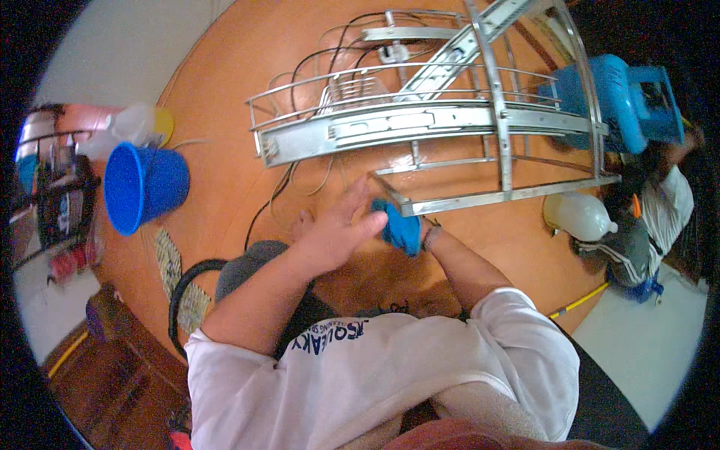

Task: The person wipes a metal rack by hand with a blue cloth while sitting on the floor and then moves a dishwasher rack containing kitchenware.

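Observation:
A metal pull-out rack [503,129] with drawer slide rails [388,124] and wire rails stands tilted before me. My left hand [343,225] is bare and blurred. Its fingers and thumb are spread near the low front corner of the rack, and I see nothing held in it. Just right of it, a blue cloth [400,229] covers most of my right hand [419,225], which is at that same corner bar. The cloth hides the fingers, so whether they touch the metal is unclear. A band circles the right wrist.
A blue bucket [163,183] lies tipped at left, near a patterned mat [194,306] and a black hose [183,287]. Cables [292,95] trail behind the rack. Right are a blue plastic stool [613,107], a whitish plastic bottle [579,216] and another person [669,197].

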Demonstrator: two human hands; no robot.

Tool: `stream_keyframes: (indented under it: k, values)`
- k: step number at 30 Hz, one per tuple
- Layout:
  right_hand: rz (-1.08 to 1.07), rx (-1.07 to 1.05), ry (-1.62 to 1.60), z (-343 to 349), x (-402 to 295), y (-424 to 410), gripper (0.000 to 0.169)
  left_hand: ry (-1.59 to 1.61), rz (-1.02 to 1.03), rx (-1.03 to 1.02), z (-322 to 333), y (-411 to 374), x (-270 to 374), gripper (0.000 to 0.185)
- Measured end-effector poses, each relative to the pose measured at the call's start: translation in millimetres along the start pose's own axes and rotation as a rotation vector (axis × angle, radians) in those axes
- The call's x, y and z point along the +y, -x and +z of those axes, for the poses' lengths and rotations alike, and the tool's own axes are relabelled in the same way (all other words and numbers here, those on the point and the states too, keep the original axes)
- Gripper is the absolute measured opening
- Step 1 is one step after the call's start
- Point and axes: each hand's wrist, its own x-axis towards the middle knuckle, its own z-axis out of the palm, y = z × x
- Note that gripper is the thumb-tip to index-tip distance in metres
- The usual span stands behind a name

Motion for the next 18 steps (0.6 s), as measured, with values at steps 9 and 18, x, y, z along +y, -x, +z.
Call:
stream_keyframes:
  k: [9, 18]
  values:
    - [-0.189, -0.037, 0.088, -42.1, -39.6, 71.6, 0.017, -0.458, 0.227, -0.118, 17.2, -30.9, 23.1, 0.071]
    - [-0.013, 0.034, 0.497, -47.4, -119.5, 69.9, 0.019, -0.720, -0.072, -0.094, 27.4, -28.6, -8.3, 0.074]
